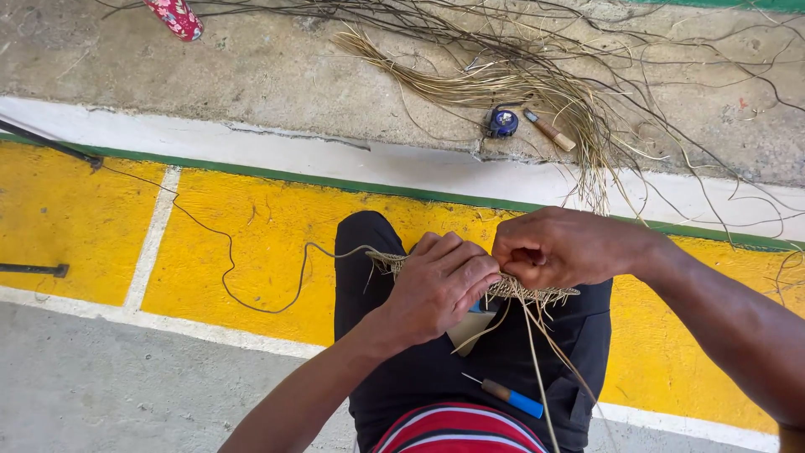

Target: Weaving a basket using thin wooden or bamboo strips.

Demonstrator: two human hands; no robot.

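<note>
My left hand is closed around a thin coil of woven straw that lies across my lap in black trousers. My right hand pinches the same coil just to the right, fingers curled tight on the fibres. A dark thin strand trails from the coil's left end in a loop over the yellow floor. Loose pale straws hang down from the coil. A small awl with a blue and brown handle rests on my thigh.
A bundle of pale straw and dark strands lies on the concrete ledge above, with a small blue round object and a wooden-handled tool beside it. A red patterned item sits top left. Black metal rods cross the left.
</note>
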